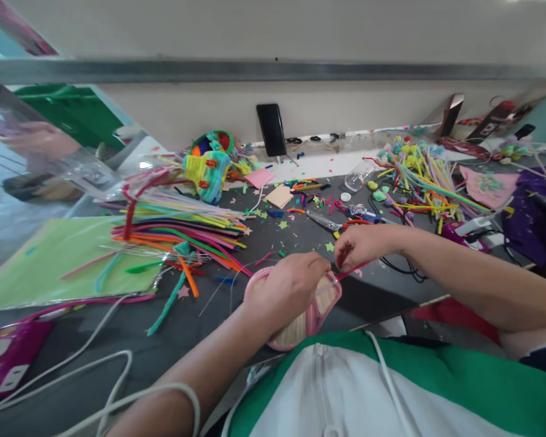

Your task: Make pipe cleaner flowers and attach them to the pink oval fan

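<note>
My left hand (286,284) rests over a rounded craft piece (327,297) with a pink fuzzy rim and a cream, ribbed face, its fingers closed on the upper edge. The piece lies at the table's near edge, against my body, and the hand covers much of it. Just right of it, my right hand (364,244) is closed in a pinch at the piece's upper corner. A red-pink pipe cleaner (351,271) runs from that corner under the right hand; the pinching fingertips are partly hidden. Scissors or pliers with orange-red handles (352,223) lie just beyond.
Bundled pipe cleaners (186,224) lie left on a green sheet (50,255); more are heaped right (418,176). A phone (272,130) leans at the back. Glue guns (9,358) (468,233) with cords flank me. A clear cup (359,176) lies tipped. Another person's hand (40,145) shows far left.
</note>
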The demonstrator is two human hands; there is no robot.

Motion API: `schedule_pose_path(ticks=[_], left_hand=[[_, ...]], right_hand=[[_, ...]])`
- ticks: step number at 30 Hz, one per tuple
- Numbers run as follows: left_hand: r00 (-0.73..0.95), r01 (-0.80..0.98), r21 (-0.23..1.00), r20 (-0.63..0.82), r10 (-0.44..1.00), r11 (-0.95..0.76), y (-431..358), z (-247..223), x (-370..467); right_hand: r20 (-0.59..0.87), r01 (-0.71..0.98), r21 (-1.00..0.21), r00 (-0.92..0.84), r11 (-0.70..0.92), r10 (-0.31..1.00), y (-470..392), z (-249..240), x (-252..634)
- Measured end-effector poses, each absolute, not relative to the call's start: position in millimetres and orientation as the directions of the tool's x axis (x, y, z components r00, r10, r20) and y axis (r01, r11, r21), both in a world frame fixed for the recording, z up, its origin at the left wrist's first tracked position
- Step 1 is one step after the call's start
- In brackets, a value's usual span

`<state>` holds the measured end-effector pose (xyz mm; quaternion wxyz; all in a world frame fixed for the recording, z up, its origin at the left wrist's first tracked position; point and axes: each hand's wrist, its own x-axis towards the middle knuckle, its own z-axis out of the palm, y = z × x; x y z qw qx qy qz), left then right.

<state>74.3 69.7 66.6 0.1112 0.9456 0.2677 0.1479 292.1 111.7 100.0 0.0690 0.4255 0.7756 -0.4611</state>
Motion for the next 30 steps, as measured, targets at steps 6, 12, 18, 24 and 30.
schedule_pose_path(ticks=[6, 12, 18, 24, 30], left_hand=[[0.817, 0.469, 0.288, 0.217, 0.534, -0.835, 80, 62, 74], [0.812, 0.486, 0.280, 0.206, 0.546, -0.828, 101, 53, 72], [0.759, 0.508, 0.068, 0.436, 0.483, -0.859, 120, 38, 73], [0.763, 0.492, 0.032, 0.465, 0.449, -0.870, 104, 37, 76], [0.906, 0.397, 0.160, 0.091, 0.414, -0.904, 81, 36, 75]], right_hand=[[-0.543, 0.770, -0.614, -0.572, 0.174, 0.615, 120, 90, 280], [-0.480, 0.726, -0.687, -0.474, 0.020, 0.738, 119, 69, 279], [-0.313, 0.866, -0.494, -0.265, 0.083, 0.912, 127, 59, 287], [-0.102, 0.835, -0.550, -0.086, 0.016, 0.991, 148, 66, 327], [-0.120, 0.460, -0.883, -0.042, -0.087, 0.992, 132, 57, 319]])
